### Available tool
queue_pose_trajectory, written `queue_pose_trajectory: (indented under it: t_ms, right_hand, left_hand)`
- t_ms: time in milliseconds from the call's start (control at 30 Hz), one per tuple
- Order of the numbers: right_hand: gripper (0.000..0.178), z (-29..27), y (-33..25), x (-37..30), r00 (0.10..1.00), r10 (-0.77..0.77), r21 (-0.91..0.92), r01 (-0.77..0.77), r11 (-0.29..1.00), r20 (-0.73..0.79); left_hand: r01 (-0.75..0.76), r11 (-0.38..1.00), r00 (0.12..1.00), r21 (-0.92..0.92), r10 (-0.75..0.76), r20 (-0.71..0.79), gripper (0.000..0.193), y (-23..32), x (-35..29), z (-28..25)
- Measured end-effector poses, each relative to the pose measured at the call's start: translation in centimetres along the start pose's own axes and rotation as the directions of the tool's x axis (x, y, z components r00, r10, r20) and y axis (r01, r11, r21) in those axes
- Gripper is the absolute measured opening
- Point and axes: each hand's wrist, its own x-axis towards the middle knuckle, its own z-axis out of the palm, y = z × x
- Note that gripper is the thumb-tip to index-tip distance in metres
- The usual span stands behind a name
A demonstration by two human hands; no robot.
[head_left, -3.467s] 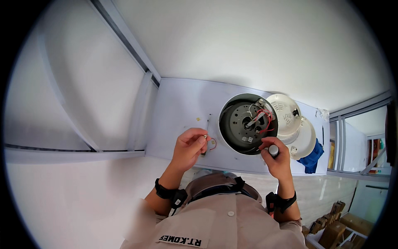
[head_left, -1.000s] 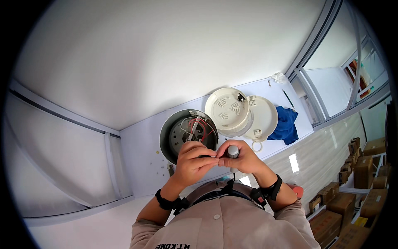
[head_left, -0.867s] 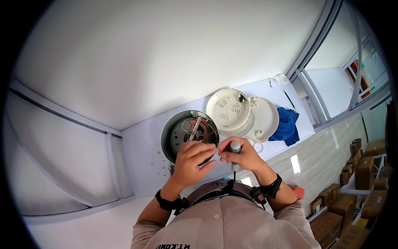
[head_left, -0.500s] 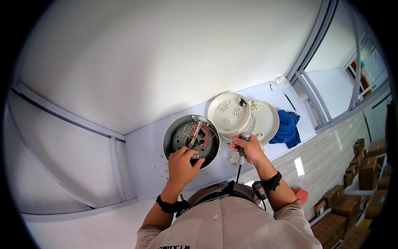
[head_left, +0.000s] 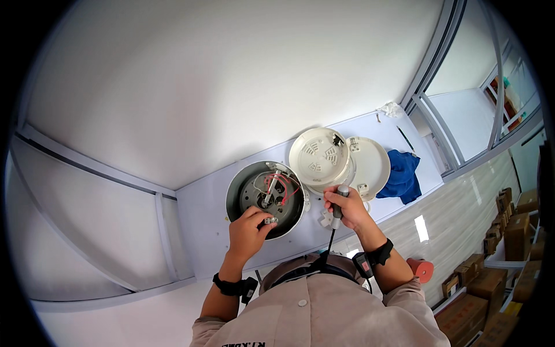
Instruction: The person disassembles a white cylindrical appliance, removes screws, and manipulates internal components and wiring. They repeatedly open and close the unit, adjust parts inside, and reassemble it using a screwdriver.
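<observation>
A round grey metal housing [head_left: 233, 199], like an opened rice cooker body, stands on the table with its open side up. Inside it are red wires [head_left: 285, 185] and a pale metal strip [head_left: 271, 189]. At its near rim, my left hand [head_left: 245, 236] pinches a small grey block-like part [head_left: 270, 220]; its exact kind is too small to make out. My right hand [head_left: 351, 210] is wrapped round the grey and black handle of a screwdriver [head_left: 337, 217], whose dark shaft points down toward my body. Beside it lies a small white plastic piece [head_left: 326, 220], partly hidden.
Right of the housing, a cream round cover [head_left: 315, 165] overlaps another pale round lid [head_left: 376, 168]. A blue cloth [head_left: 400, 176] lies beyond, with a dark thin tool [head_left: 406, 139] and crumpled white plastic [head_left: 391, 110] farther back. A wall borders the table [head_left: 202, 231]; cartons [head_left: 485, 286] stand at right.
My left hand has shifted slightly left and down, and the small part in it has turned and drawn slightly toward me. My right hand with the screwdriver stays almost in place.
</observation>
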Motion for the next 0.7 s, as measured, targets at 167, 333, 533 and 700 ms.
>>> queue_pose_trajectory:
  t_ms: [167,333,533,700]
  right_hand:
    - [0.020,-0.2,0.2,-0.1,1.000,0.016,-0.008,-0.016,1.000,0.005]
    - [0.018,-0.1,0.5,-0.2,1.000,0.021,0.023,-0.020,1.000,-0.008]
    - [0.016,-0.2,1.5,0.4,0.997,0.039,0.066,-0.035,0.997,-0.065]
    - [0.012,-0.4,2.0,0.7,0.997,0.057,0.246,-0.069,0.967,0.053]
  left_hand:
    - [0.013,0.996,1.000,-0.083,-0.015,-0.024,0.020,-0.2,-0.1,-0.5]
    - [0.015,0.959,0.998,-0.282,-0.031,-0.052,0.022,-1.6,-0.4,-0.8]
    - [-0.031,0.946,0.998,-0.323,0.011,-0.064,0.023,-2.4,-0.3,-0.7]
    - [-0.178,0.960,0.979,-0.218,0.151,-0.135,0.025,-4.4,-0.1,-0.6]
